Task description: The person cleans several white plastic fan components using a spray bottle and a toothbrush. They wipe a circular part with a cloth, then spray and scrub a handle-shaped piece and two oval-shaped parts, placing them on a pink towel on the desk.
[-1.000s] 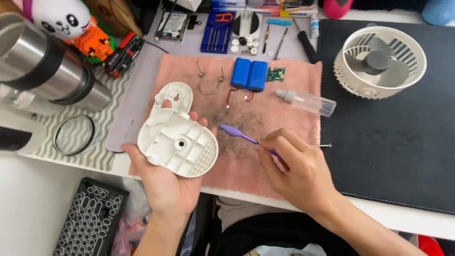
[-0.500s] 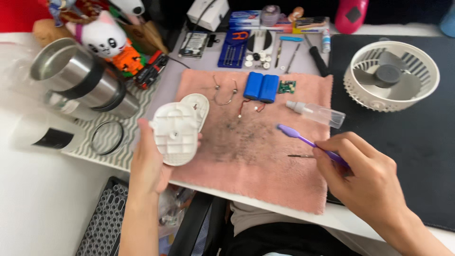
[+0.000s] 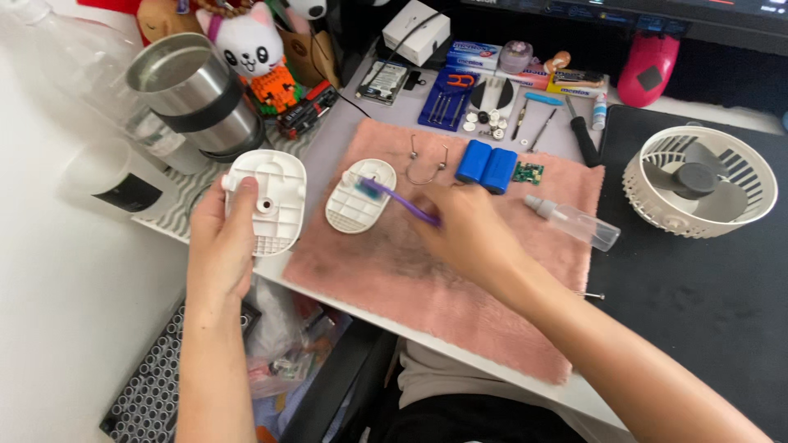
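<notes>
My left hand (image 3: 220,246) has its fingers clamped on the white plastic housing (image 3: 267,201) at the desk's edge, while my right hand (image 3: 468,234) grips the purple toothbrush (image 3: 394,197), bristles on the oval cover (image 3: 359,195) lying on the pink cloth (image 3: 460,287).

White ribbed casing half (image 3: 267,201), white oval cover (image 3: 355,207), purple brush (image 3: 402,202) with seemingly teal bristles (blurred), dusty pink towel (image 3: 460,287) smudged dark grey, two blue battery cells (image 3: 487,166), green circuit board (image 3: 529,173), black mat (image 3: 698,303)
</notes>
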